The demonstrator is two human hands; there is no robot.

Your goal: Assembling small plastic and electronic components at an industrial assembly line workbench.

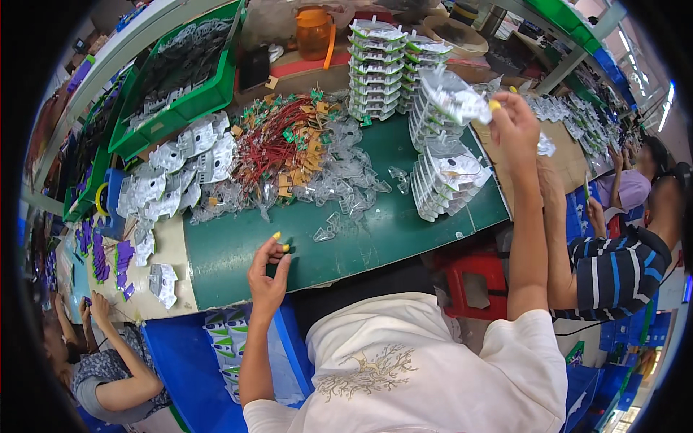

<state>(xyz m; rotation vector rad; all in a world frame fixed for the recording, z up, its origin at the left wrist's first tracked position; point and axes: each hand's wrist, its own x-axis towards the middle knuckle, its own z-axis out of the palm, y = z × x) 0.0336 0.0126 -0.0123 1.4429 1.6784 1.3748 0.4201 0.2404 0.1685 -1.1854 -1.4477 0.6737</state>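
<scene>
My right hand [516, 128] reaches out to the far right, its fingers closed on the end of a white plastic shell [456, 97] with a green edge. That shell is at the top of a stack of similar shells [426, 130]; whether it rests on them I cannot tell. Over the green tabletop's front edge is my left hand [267, 278], fingers and thumb apart with nothing between them. Yellow covers sit on fingertips of both hands. A nearer stack of white shells [451, 177] stands below the right hand. Loose clear plastic pieces [328, 227] lie beyond the left hand.
A heap of red wires with small boards [278, 148] covers the table's middle. White shells [170, 177] are piled at left, below a green crate [173, 115]. Tall shell stacks [375, 72] stand at the back. Co-workers [613, 267] sit at both sides. A blue bin [180, 361] is below.
</scene>
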